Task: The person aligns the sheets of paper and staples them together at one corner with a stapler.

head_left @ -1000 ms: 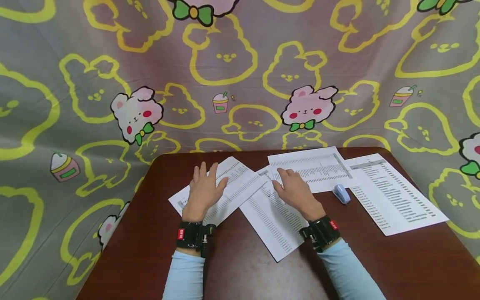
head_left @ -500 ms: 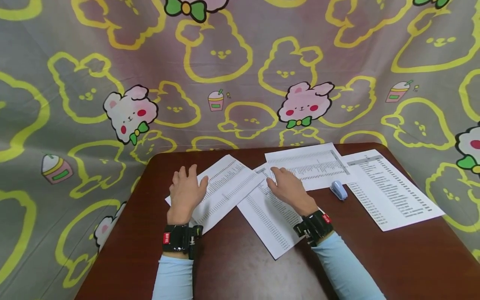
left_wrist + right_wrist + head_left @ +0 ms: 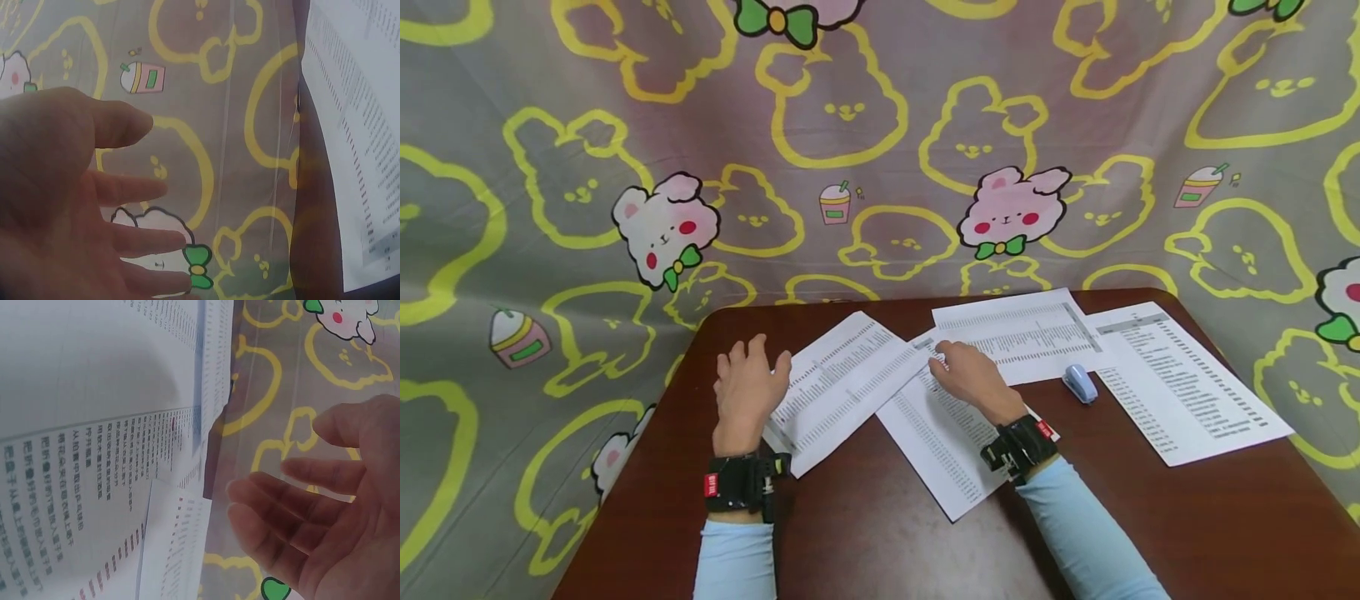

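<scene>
In the head view, my left hand (image 3: 747, 392) hovers at the left edge of a printed sheet (image 3: 842, 383), fingers spread and nothing held. The left wrist view shows that palm (image 3: 56, 187) with straight fingers, apart from the sheet. My right hand (image 3: 976, 379) is above a second printed sheet (image 3: 943, 454), hiding part of it. In the right wrist view its fingers (image 3: 275, 544) are loosely bent around nothing. The left sheet's right corner overlaps the second sheet.
A third sheet (image 3: 1015, 333) lies at the back, and a fourth (image 3: 1195, 387) at the right, its corner meeting the third. A small light-blue stapler (image 3: 1080, 384) sits between them on the brown table (image 3: 880, 550). A cartoon-printed curtain (image 3: 880, 150) hangs behind.
My left hand has moved left, from over the left sheet to its edge, exposing more print. The right hand has shifted slightly left, still above the second sheet.
</scene>
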`<state>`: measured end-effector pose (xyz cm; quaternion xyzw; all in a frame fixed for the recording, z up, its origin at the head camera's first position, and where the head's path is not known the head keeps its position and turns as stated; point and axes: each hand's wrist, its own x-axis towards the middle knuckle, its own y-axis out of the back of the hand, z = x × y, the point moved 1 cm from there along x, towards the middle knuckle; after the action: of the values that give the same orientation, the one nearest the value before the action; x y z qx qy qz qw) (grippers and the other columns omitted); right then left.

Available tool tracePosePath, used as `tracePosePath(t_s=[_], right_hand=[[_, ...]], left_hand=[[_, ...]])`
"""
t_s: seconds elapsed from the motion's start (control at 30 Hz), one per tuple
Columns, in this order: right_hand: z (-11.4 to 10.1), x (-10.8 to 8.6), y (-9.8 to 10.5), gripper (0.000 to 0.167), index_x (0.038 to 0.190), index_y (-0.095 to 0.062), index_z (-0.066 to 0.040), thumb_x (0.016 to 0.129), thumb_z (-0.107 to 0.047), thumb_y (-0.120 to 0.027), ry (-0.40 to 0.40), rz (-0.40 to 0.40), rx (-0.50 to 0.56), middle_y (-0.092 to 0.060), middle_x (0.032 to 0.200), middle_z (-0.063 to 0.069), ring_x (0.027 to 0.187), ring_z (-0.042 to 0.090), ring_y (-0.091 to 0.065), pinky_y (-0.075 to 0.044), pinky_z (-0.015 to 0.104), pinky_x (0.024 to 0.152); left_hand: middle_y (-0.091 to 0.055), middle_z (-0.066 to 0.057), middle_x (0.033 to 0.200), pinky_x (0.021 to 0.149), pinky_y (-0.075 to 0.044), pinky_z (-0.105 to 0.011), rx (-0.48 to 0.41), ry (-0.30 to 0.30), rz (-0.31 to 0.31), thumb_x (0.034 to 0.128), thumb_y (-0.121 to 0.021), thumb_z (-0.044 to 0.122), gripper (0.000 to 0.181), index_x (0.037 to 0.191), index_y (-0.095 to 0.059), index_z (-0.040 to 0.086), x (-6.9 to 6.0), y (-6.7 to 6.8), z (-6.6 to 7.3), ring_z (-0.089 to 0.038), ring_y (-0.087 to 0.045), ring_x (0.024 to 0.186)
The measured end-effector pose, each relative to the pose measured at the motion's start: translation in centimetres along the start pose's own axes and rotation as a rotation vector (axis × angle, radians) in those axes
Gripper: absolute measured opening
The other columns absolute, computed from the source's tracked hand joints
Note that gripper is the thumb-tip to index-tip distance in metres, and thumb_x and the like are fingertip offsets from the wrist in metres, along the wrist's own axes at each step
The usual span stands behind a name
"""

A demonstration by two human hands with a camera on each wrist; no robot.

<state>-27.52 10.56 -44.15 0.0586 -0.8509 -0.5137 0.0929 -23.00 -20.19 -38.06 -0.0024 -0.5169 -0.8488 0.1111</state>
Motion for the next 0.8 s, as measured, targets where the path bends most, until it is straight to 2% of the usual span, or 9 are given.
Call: tracePosePath(t_s=[0.2,0.37,0.53,0.63,0.8], right_hand=[[0.3,0.8,0.1,0.041,0.126,-0.06,-0.003,0.098,-0.031,-0.049,0.019,-0.028,0.026,-0.069,0.117,0.015,0.101,0.027,-0.066,-0.052,0.045,0.089],[0.6,1.6,0.3,0.036,0.12,-0.064,-0.004,0.098,-0.029,-0.05,0.031,-0.025,0.025,-0.071,0.106,0.012,0.082,0.02,-0.063,-0.052,0.038,0.078],[0.6,2.6,0.1,0.026,0.103,-0.07,-0.008,0.097,-0.026,-0.051,0.082,-0.029,0.044,-0.068,0.086,0.004,0.069,0.015,-0.056,-0.045,0.029,0.063],[0.6,3.0,-0.4,0.024,0.095,-0.07,-0.01,0.097,-0.025,-0.052,0.094,-0.04,0.046,-0.064,0.079,0.001,0.066,0.015,-0.054,-0.041,0.027,0.06],[0.9,3.1,-0.7,0.024,0.097,-0.07,-0.009,0.096,-0.024,-0.052,0.086,-0.046,0.042,-0.066,0.082,0.003,0.068,0.016,-0.055,-0.042,0.029,0.061]], left_hand=[[-0.022,-0.032,0.155,0.109,-0.017,-0.073,-0.036,0.075,-0.009,0.1008,-0.045,0.037,0.065,0.151,-0.026,0.001,0.4,0.8,-1.0,-0.055,-0.014,0.143],[-0.023,-0.032,0.154,0.108,-0.02,-0.072,-0.047,0.098,-0.018,0.101,-0.043,0.038,0.065,0.151,-0.025,0.0,0.5,0.8,-1.6,-0.054,-0.018,0.142],[-0.024,-0.033,0.153,0.107,-0.022,-0.071,-0.039,0.113,-0.026,0.1009,-0.042,0.038,0.065,0.151,-0.025,0.0,0.2,0.3,-2.5,-0.054,-0.021,0.14],[-0.025,-0.033,0.152,0.106,-0.024,-0.071,-0.032,0.131,-0.032,0.1006,-0.042,0.038,0.065,0.151,-0.026,0.0,0.1,-0.1,-3.2,-0.054,-0.023,0.138],[-0.029,-0.034,0.149,0.105,-0.029,-0.069,-0.017,0.154,-0.041,0.1002,-0.042,0.038,0.065,0.15,-0.027,-0.002,0.2,-0.4,-4.2,-0.056,-0.029,0.134]])
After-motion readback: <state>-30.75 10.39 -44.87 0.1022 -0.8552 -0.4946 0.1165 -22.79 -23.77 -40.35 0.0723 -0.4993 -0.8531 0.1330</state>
